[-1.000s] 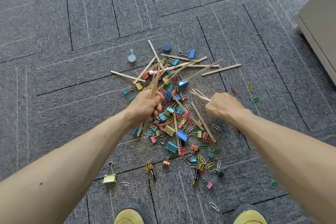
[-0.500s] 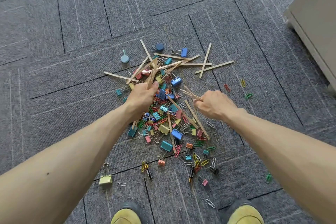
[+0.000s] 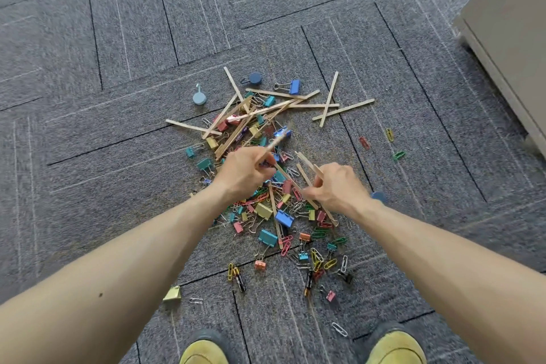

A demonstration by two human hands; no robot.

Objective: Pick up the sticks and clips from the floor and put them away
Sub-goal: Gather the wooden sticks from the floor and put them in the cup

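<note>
A pile of coloured binder clips and paper clips (image 3: pixel 267 211) lies on the grey carpet, with wooden sticks (image 3: pixel 277 108) strewn across its far side. My left hand (image 3: pixel 245 173) hovers over the middle of the pile and pinches one stick (image 3: pixel 277 139), which is blurred and points up to the right. My right hand (image 3: pixel 338 186) is close beside it and grips a few sticks (image 3: pixel 307 161) that jut out to the upper left. More sticks (image 3: pixel 233 134) lie bundled just beyond my left hand.
Two round blue magnet hooks (image 3: pixel 199 97) (image 3: pixel 254 78) lie at the far edge of the pile. Loose paper clips (image 3: pixel 390 134) are scattered to the right. A beige cabinet (image 3: pixel 508 47) stands at the right. My yellow shoes (image 3: pixel 204 353) are at the bottom.
My left hand has moved right, toward my right hand, and now holds one blurred stick instead of the upright bundle. My right hand still grips its sticks.
</note>
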